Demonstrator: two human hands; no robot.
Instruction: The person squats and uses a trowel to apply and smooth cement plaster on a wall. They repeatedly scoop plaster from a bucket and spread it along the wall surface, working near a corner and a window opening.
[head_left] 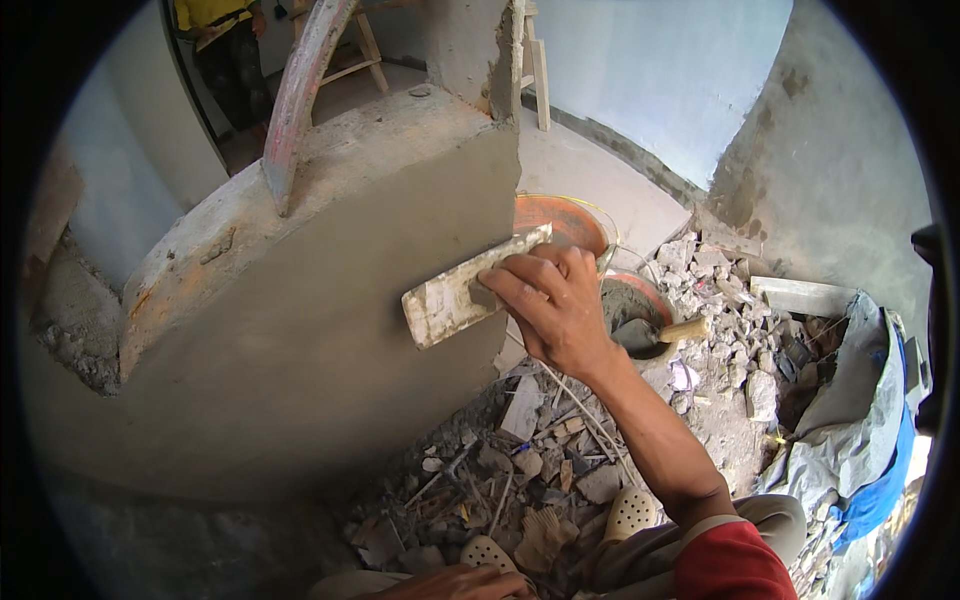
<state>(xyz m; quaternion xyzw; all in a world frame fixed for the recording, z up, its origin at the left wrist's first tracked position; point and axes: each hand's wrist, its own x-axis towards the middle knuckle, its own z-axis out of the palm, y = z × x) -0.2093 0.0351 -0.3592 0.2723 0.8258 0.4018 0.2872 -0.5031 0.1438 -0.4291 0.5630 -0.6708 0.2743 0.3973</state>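
My right hand (560, 295) is closed around the grip of a plastering float (438, 308). The float is a pale, flat, rectangular board smeared with mortar. It lies against or very close to the wet grey plaster of a low wall (290, 340), near the wall's right end. My left hand (465, 585) shows only in part at the lower edge, low over my legs, and its fingers are mostly cut off. Beyond my right wrist, a trowel (683, 330) with a wooden handle rests in a bucket of mortar (645, 290). An orange tub (560, 212) stands behind it.
Broken rubble (530, 465) covers the floor around my sandals (630, 512). A slanting worn rail (300, 90) meets the wall's rough top. Grey and blue sheeting (850, 420) lies at the right. A person (230, 60) in yellow stands at the far left behind the wall.
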